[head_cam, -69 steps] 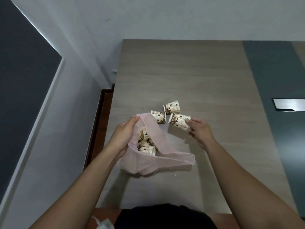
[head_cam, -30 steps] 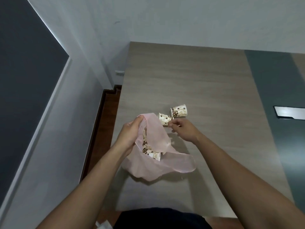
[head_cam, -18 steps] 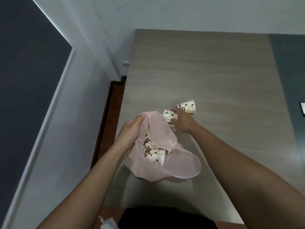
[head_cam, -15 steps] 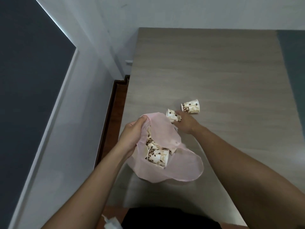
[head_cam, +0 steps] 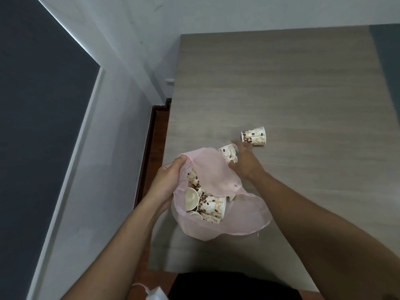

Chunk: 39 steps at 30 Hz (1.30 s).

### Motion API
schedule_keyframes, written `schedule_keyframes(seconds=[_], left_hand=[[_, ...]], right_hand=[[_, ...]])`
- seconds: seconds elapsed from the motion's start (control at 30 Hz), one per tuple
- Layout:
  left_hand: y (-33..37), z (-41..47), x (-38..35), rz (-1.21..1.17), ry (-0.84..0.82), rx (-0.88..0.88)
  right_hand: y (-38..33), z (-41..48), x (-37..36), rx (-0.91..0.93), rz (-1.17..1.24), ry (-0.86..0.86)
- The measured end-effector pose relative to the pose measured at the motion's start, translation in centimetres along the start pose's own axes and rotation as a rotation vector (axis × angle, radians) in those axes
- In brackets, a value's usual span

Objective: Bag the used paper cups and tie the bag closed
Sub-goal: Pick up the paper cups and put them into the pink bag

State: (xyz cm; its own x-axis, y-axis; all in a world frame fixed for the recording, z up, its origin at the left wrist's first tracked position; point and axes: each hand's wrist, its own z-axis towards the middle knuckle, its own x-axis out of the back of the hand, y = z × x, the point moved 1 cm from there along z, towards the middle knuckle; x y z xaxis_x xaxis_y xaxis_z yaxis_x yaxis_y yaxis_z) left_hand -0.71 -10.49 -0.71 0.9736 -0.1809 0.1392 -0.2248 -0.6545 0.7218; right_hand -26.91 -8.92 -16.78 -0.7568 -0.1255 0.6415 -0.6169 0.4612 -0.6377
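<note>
Wood-grain table (head_cam: 303, 87) | left hand (head_cam: 167, 180) clenched on pink bag (head_cam: 216, 176) rim | right hand (head_cam: 243, 163) now grasping cup (head_cam: 228, 153) at the bag's mouth | since 2.3 s: one cup bagged; last cup (head_cam: 253, 135) beyond bag

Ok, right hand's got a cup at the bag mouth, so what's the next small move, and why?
Probably tip the held cup over the rim into the pink bag. The right hand grips it right at the opening, which the left hand holds up, with several cups inside already. One last cup lies on its side on the table beyond, so it comes after.
</note>
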Motion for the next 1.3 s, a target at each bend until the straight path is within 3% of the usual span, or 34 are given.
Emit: schedule_keyframes(seconds=[0.13,0.33,0.53,0.7,0.77,0.87,0.97,1.1,1.3], left_hand=[[-0.1,-0.2,0.0,0.002,0.004,0.000],[-0.4,-0.9,0.1,-0.002,0.011,0.001],[-0.6,-1.4,-0.1,-0.041,-0.003,-0.004],[-0.4,-1.7,-0.7,-0.078,-0.032,-0.001],[-0.2,-1.7,-0.8,-0.068,-0.048,-0.007],[0.3,-2.1,-1.2,-0.039,-0.100,-0.022],[0.9,-2.8,-1.7,0.002,-0.138,-0.049],[1.1,-3.6,-2.3,0.062,-0.172,-0.092],[0.6,-4.4,-2.3,0.095,-0.241,-0.074]], right_hand=[[-1.2,1.6,0.1,0.147,-0.173,-0.091],[0.6,1.0,-0.2,0.076,-0.268,-0.132],[1.3,-1.9,1.3,-0.077,0.058,0.034],[0.1,-4.6,5.5,0.022,0.317,0.154],[-1.4,-6.1,7.5,0.009,0.533,0.056],[-3.3,-8.4,9.5,-0.045,0.777,-0.297],[-4.4,-10.1,9.1,-0.047,0.703,-0.553],[-5.6,-11.2,6.3,-0.027,0.544,-0.710],[-6.9,-11.3,1.9,0.018,0.415,-0.378]])
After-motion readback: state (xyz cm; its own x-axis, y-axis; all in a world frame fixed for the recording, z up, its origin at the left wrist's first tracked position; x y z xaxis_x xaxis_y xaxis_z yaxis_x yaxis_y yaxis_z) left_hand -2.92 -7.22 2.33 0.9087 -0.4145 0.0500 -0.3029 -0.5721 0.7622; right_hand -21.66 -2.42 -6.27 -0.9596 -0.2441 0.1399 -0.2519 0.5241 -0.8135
